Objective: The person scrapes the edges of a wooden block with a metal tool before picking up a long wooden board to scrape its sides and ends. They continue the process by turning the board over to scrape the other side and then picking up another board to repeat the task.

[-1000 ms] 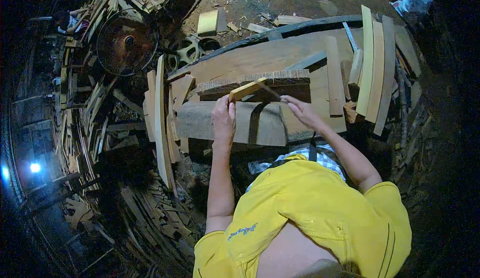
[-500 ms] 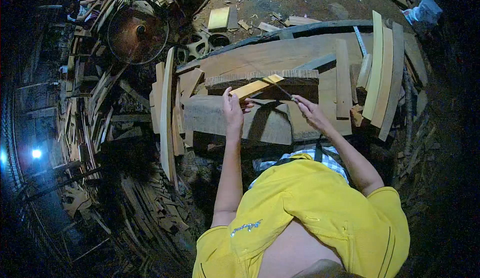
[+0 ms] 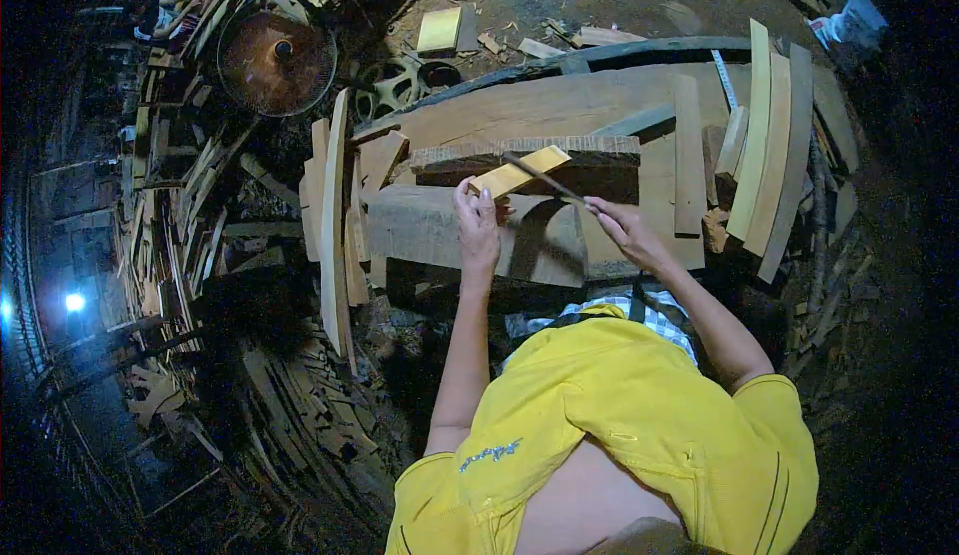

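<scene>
My left hand (image 3: 479, 223) is closed round the near end of a short, flat strip of pale yellow wood (image 3: 541, 166), which slants up to the right. In my right hand (image 3: 626, 227) is a long, narrow dark tool (image 3: 548, 177), straight and flat like a file or blade; its exact kind I cannot tell. The tool lies diagonally across the wood strip, overlapping its upper face. Behind and below the strip stands a thick upright board (image 3: 609, 145) with a rough top edge. Nearer to me a broad weathered plank (image 3: 430, 230) lies under my left hand, with shadows across it.
Long curved boards (image 3: 755, 135) lean at the bench's right, and others (image 3: 335, 225) stand at its left. A fan (image 3: 277, 63) sits at the upper left beside heaped wood scraps. A measuring rule (image 3: 724, 80) rests at the back. Beyond lies a yellow block (image 3: 439, 29).
The dark tool now lies farther across the wood strip with its flat side more visible. My left fingers have shifted on the strip; my right hand has moved slightly.
</scene>
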`<state>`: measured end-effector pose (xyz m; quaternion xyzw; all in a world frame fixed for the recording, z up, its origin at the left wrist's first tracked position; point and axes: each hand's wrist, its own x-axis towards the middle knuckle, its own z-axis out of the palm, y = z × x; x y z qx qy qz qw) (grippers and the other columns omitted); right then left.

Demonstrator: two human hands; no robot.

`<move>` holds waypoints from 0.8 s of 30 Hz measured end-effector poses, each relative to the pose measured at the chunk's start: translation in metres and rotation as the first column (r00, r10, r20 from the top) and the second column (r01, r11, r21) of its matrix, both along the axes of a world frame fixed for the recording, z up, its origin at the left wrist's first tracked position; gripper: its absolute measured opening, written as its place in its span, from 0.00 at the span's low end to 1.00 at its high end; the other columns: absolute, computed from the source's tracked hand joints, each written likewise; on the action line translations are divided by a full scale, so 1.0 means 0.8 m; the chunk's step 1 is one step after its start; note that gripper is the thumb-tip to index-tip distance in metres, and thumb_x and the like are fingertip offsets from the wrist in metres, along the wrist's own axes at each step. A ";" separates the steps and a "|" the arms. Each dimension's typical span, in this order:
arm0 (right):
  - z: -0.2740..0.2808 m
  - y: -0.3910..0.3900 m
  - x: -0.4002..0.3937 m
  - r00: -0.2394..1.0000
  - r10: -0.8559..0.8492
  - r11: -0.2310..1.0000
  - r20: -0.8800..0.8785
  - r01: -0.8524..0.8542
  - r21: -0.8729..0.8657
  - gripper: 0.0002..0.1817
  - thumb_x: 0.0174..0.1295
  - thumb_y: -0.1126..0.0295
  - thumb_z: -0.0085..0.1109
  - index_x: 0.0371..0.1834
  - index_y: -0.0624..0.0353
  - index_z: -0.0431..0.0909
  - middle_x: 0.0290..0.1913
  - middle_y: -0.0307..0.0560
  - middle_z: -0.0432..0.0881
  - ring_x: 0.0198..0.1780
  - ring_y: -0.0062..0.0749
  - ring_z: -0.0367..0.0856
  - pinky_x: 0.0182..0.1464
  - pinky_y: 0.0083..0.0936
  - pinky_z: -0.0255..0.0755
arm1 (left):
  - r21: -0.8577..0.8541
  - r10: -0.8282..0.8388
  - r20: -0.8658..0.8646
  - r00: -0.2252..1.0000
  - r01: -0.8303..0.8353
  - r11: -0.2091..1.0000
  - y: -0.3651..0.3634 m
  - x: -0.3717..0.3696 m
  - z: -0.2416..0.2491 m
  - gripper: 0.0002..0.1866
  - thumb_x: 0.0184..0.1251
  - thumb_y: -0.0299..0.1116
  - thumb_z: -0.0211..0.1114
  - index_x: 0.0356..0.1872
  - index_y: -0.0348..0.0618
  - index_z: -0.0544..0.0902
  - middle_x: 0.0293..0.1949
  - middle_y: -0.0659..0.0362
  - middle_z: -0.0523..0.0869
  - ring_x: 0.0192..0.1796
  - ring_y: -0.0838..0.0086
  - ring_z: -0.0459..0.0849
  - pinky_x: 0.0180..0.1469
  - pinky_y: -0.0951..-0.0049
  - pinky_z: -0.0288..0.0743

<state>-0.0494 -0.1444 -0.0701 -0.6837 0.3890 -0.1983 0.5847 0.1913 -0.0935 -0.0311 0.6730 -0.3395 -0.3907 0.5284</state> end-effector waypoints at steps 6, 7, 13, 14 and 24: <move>-0.016 0.002 -0.002 1.000 -0.014 0.999 0.018 0.014 -0.047 0.19 0.65 0.60 0.41 0.57 0.50 0.68 0.49 0.52 0.77 0.50 0.41 0.76 0.50 0.29 0.68 | 0.015 0.030 -0.032 0.999 -0.029 0.999 -0.006 -0.010 0.014 0.22 0.69 0.43 0.47 0.56 0.40 0.56 0.35 0.53 0.78 0.32 0.74 0.80 0.32 0.76 0.74; -0.041 -0.001 -0.009 1.000 -0.013 0.999 0.019 0.014 -0.048 0.19 0.65 0.60 0.41 0.57 0.50 0.68 0.49 0.52 0.77 0.50 0.41 0.76 0.50 0.29 0.68 | 0.014 0.030 -0.031 0.999 -0.029 0.999 -0.005 -0.009 0.012 0.22 0.69 0.43 0.47 0.56 0.40 0.56 0.35 0.53 0.78 0.32 0.74 0.80 0.32 0.76 0.74; -0.071 -0.013 -0.025 0.967 -0.168 0.985 -0.192 0.171 0.001 0.19 0.65 0.60 0.39 0.58 0.51 0.67 0.51 0.52 0.75 0.51 0.42 0.75 0.51 0.28 0.67 | 0.085 0.042 -0.066 0.997 -0.036 0.996 0.000 -0.002 0.006 0.23 0.67 0.46 0.49 0.53 0.41 0.57 0.35 0.54 0.78 0.32 0.74 0.80 0.30 0.77 0.74; -0.060 -0.014 -0.023 0.964 -0.182 0.980 -0.195 0.194 0.041 0.20 0.66 0.60 0.39 0.58 0.52 0.67 0.51 0.52 0.75 0.51 0.42 0.75 0.51 0.28 0.67 | 0.082 0.053 -0.066 0.996 -0.048 0.995 -0.001 -0.002 0.007 0.23 0.66 0.47 0.50 0.52 0.41 0.58 0.34 0.55 0.78 0.32 0.74 0.80 0.30 0.77 0.74; 0.034 0.019 0.012 0.995 -0.088 0.994 0.055 0.091 -0.061 0.20 0.65 0.60 0.42 0.60 0.50 0.65 0.52 0.51 0.75 0.51 0.43 0.75 0.51 0.31 0.68 | 0.104 0.288 -0.153 0.945 -0.274 0.956 -0.019 -0.014 0.017 0.23 0.64 0.50 0.52 0.42 0.39 0.61 0.27 0.57 0.76 0.23 0.75 0.78 0.25 0.79 0.73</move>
